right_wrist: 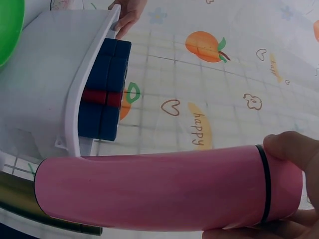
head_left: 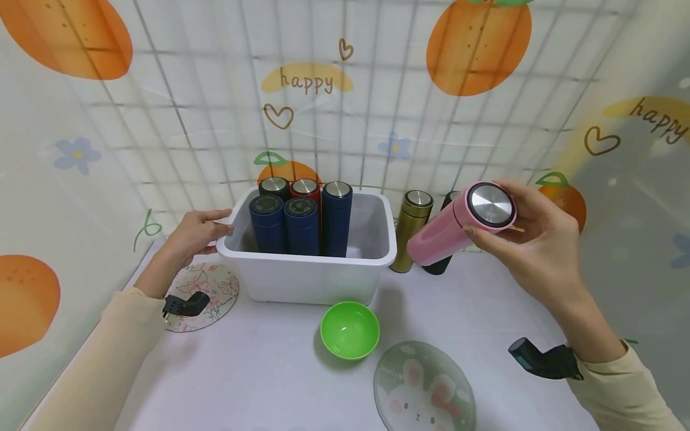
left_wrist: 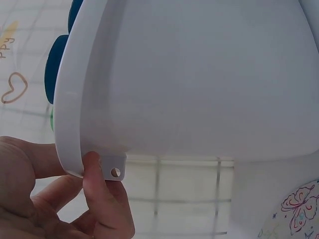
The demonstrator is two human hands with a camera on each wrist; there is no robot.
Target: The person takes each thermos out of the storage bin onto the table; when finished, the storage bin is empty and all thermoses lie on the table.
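Observation:
My right hand (head_left: 544, 239) grips a pink thermos bottle (head_left: 439, 239) near its steel-topped lid. The bottle is tilted, its base pointing left toward the white plastic bin (head_left: 307, 278). In the right wrist view the pink thermos (right_wrist: 149, 191) spans the lower part, thumb and fingers around the lid end. At the bin's left end my left hand (head_left: 196, 236) pinches the rim; the left wrist view has its fingers beside a small tab with a hole (left_wrist: 115, 172). Inside the bin stand several thermoses, among them dark blue ones (head_left: 336, 221) and a red one (head_left: 305, 187), grouped toward the left.
Right of the bin stand a gold thermos (head_left: 412, 230) and a black one (head_left: 438, 266), partly behind the pink bottle. In front are a green bowl (head_left: 350, 330) and a round rabbit mat (head_left: 426, 392). A floral round mat (head_left: 221, 293) lies left. A patterned curtain (head_left: 323, 131) hangs behind.

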